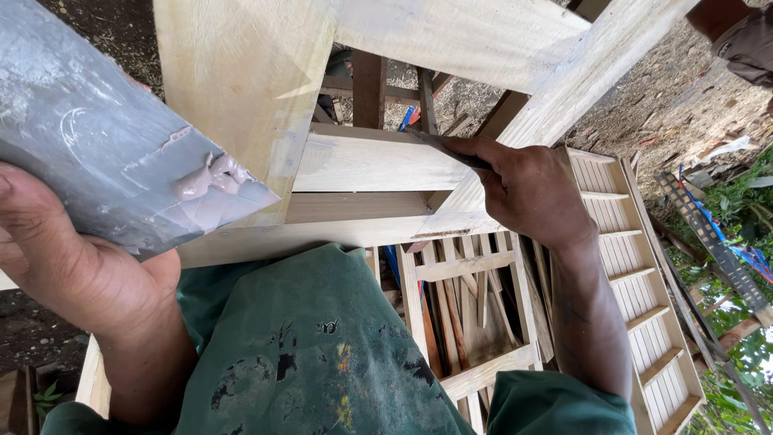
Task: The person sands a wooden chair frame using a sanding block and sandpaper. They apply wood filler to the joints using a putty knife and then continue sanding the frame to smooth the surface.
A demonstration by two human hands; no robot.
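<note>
Left hand (76, 266) grips a grey board (105, 137) smeared with pinkish putty (211, 177); right hand (523, 189) pinches a thin blade (447, 147) against the pale wooden frame (378, 161). Louvred panels (644, 274) lie below; green trousers (306, 354) block the lower foreground.

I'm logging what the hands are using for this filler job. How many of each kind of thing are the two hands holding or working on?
Grey board smeared with pale filler, in the left hand: 1
Thin dark blade, in the right hand: 1
Pale wooden frame being worked on: 1
Total: 3
</note>
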